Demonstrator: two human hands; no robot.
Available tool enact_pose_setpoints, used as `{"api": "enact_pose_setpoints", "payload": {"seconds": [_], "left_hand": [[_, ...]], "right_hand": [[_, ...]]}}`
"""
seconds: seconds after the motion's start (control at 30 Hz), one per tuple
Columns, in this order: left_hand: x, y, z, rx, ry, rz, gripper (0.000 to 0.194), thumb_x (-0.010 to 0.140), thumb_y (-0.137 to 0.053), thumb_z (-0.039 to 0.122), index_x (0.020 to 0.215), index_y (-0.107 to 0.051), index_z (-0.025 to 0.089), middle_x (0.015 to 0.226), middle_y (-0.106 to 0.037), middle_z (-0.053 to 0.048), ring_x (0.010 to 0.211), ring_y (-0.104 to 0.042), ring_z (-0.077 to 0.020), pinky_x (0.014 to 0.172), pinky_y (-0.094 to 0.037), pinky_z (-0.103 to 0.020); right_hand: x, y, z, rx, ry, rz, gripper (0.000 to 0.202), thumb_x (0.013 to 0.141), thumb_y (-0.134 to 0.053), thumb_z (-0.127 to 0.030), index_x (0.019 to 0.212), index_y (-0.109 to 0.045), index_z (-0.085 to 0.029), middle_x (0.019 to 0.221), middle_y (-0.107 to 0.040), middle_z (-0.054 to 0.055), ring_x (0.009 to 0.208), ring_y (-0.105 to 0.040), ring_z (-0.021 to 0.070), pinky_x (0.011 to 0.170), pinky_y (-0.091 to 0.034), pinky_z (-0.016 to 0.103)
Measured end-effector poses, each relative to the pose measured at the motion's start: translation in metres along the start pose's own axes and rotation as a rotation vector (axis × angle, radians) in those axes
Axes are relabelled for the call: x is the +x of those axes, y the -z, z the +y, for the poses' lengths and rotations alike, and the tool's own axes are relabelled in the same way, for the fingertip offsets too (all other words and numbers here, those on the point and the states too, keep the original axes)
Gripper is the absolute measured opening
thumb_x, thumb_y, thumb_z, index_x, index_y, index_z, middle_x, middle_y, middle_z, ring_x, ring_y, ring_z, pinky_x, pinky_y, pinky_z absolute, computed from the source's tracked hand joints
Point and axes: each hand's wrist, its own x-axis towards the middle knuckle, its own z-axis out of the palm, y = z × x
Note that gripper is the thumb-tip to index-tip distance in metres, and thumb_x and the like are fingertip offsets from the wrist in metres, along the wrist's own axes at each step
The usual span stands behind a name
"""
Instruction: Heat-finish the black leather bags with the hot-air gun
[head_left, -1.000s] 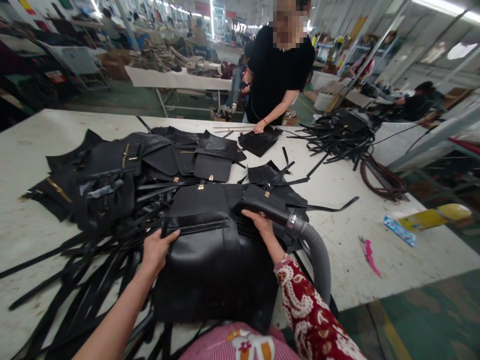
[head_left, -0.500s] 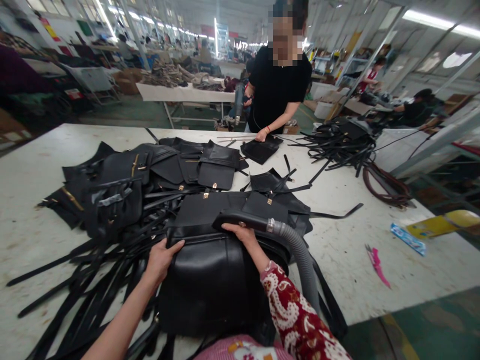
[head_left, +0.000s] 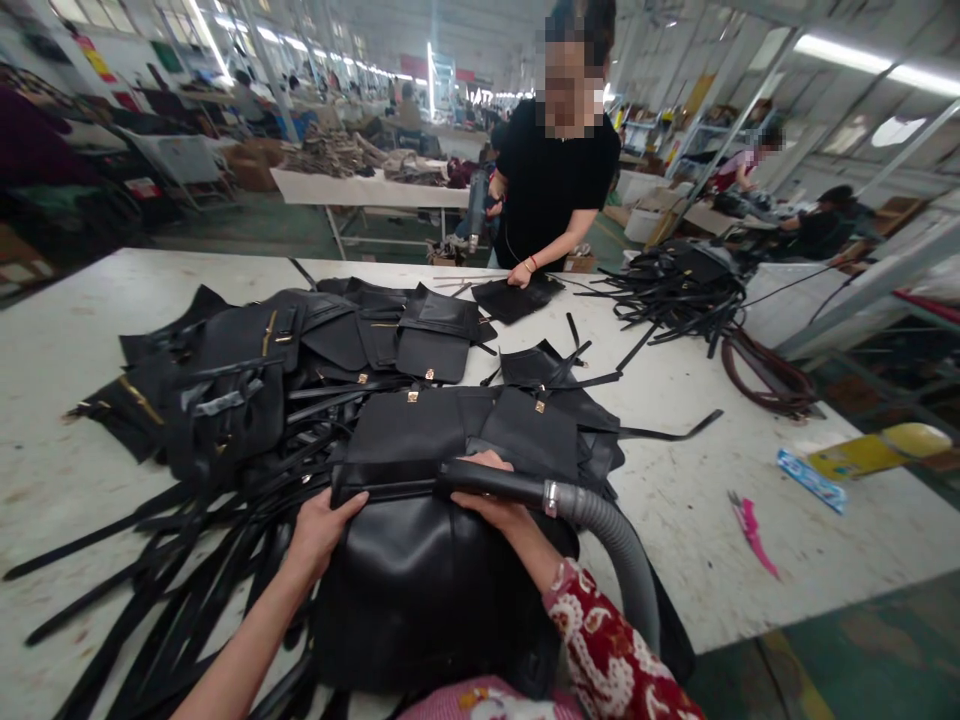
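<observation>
A large black leather bag (head_left: 427,590) lies at the table's front edge, close to my body. At its upper left edge, my left hand (head_left: 322,525) grips the leather between thumb and fingers. My right hand (head_left: 499,500) is wrapped round a black nozzle (head_left: 499,483), whose tip rests over the bag's upper seam. From the nozzle a grey ribbed hose (head_left: 619,545) curves down to the right. Just beyond lie black flaps with gold clasps (head_left: 405,430). What the fingers under the nozzle touch is partly hidden.
Black bags (head_left: 225,390) and loose straps cover the table's left side. Pink snips (head_left: 752,535), a blue packet (head_left: 810,480), a yellow bottle (head_left: 877,452) and brown straps (head_left: 765,380) lie right. Across the table a person (head_left: 559,170) holds a heat gun (head_left: 477,210) and a black piece.
My right hand and the nozzle have moved slightly down and right, and the nozzle has turned. The leather under my hands has shifted. The person's black piece has moved slightly left.
</observation>
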Motion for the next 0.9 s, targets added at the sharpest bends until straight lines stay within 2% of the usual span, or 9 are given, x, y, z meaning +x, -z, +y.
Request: {"api": "enact_pose_setpoints", "payload": {"seconds": [0.07,0.2,0.4,0.47,0.53,0.6,0.73,0.83,0.9], "left_hand": [[0.0,0.002,-0.002,-0.011,0.008,-0.02,0.048,0.052,-0.079,0.042,0.089,-0.07,0.013,0.08,-0.074,-0.008,0.07,-0.067,-0.0247,0.064,-0.052,-0.034],[-0.002,-0.001,-0.004,-0.041,0.017,-0.01,0.046,0.052,-0.079,0.041,0.087,-0.07,0.012,0.079,-0.073,-0.008,0.071,-0.066,-0.0241,0.065,-0.051,-0.033],[-0.007,-0.003,0.004,-0.082,0.062,-0.025,0.048,0.049,-0.08,0.042,0.086,-0.069,0.013,0.076,-0.073,-0.007,0.067,-0.066,-0.0235,0.063,-0.051,-0.033],[-0.008,-0.001,0.005,-0.089,0.085,-0.03,0.049,0.048,-0.08,0.042,0.086,-0.07,0.014,0.076,-0.073,-0.006,0.067,-0.066,-0.0234,0.062,-0.051,-0.032],[-0.009,-0.001,0.004,-0.097,0.108,-0.024,0.048,0.047,-0.081,0.041,0.085,-0.07,0.014,0.075,-0.073,-0.006,0.067,-0.066,-0.0229,0.062,-0.05,-0.031],[-0.009,-0.001,0.002,-0.121,0.132,-0.025,0.047,0.047,-0.081,0.04,0.084,-0.07,0.014,0.075,-0.073,-0.006,0.066,-0.065,-0.0222,0.061,-0.05,-0.03],[-0.009,-0.004,-0.002,-0.171,0.159,-0.045,0.047,0.047,-0.082,0.04,0.084,-0.069,0.014,0.074,-0.072,-0.006,0.064,-0.065,-0.021,0.061,-0.05,-0.03],[-0.01,-0.006,-0.004,-0.183,0.151,-0.062,0.047,0.048,-0.082,0.041,0.085,-0.069,0.014,0.075,-0.073,-0.006,0.066,-0.065,-0.0206,0.063,-0.051,-0.03],[-0.012,-0.008,-0.004,-0.182,0.151,-0.072,0.047,0.049,-0.082,0.041,0.084,-0.069,0.014,0.074,-0.073,-0.006,0.065,-0.065,-0.0205,0.063,-0.051,-0.031]], "right_hand": [[0.001,0.005,-0.006,0.01,0.04,-0.016,0.036,0.066,-0.077,-0.029,0.1,-0.068,-0.029,0.098,-0.069,-0.002,0.096,-0.06,0.0201,0.092,-0.046,0.034],[-0.007,0.019,-0.001,-0.01,-0.042,0.076,0.031,0.065,-0.077,-0.03,0.096,-0.069,-0.027,0.093,-0.069,-0.001,0.09,-0.062,0.0205,0.087,-0.049,0.035],[0.003,-0.003,0.004,0.0,0.019,0.158,0.032,0.069,-0.075,-0.029,0.1,-0.068,-0.027,0.098,-0.068,0.0,0.096,-0.06,0.0209,0.092,-0.047,0.037],[0.004,0.0,0.004,-0.056,0.005,0.247,0.031,0.071,-0.073,-0.029,0.102,-0.067,-0.027,0.1,-0.067,0.001,0.097,-0.06,0.0216,0.093,-0.046,0.038],[0.0,0.01,0.005,-0.114,-0.007,0.369,0.03,0.074,-0.071,-0.03,0.103,-0.067,-0.027,0.101,-0.067,0.002,0.099,-0.059,0.0227,0.094,-0.045,0.04],[-0.006,0.022,0.006,-0.153,0.011,0.428,0.03,0.073,-0.071,-0.032,0.102,-0.066,-0.026,0.101,-0.066,0.003,0.102,-0.057,0.024,0.096,-0.044,0.042],[-0.016,0.031,0.007,-0.122,0.046,0.314,0.033,0.072,-0.072,-0.032,0.104,-0.065,-0.026,0.105,-0.066,0.002,0.103,-0.058,0.0231,0.097,-0.044,0.04],[-0.014,0.02,0.009,-0.191,-0.018,0.211,0.033,0.071,-0.072,-0.032,0.103,-0.065,-0.028,0.101,-0.067,0.002,0.097,-0.06,0.0227,0.092,-0.045,0.039],[-0.006,0.01,0.011,-0.272,-0.067,0.189,0.03,0.069,-0.073,-0.032,0.099,-0.067,-0.028,0.098,-0.068,0.001,0.094,-0.061,0.0232,0.091,-0.044,0.04]]}}
